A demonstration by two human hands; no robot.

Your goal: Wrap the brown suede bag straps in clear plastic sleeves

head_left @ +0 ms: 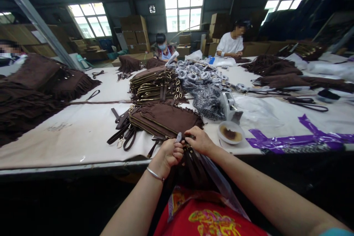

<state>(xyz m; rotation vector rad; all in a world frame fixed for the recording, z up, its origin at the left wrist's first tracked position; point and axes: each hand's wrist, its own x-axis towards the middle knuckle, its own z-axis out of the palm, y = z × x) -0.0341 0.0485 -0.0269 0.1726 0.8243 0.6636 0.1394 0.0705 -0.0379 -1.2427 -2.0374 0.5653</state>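
My left hand (169, 153) is closed in a fist on the top edge of a clear plastic bag (221, 186) and a brown strap at the table's near edge. My right hand (199, 140) pinches the same spot from the right, its fingers closed on the brown fringed bag's (190, 167) top. That bag hangs down into my lap, partly inside the plastic. Just beyond my hands lies a pile of brown fringed bags (166, 118) with loose straps (124, 132) on its left.
A small white dish (231, 132) and a tape dispenser (229, 106) stand to the right of my hands. Purple tape strips (298, 141) lie further right. More bag stacks (156, 84), wrapped rolls (193, 73) and brown fringe piles (35, 92) cover the long table (69, 132). Other people sit at the far side.
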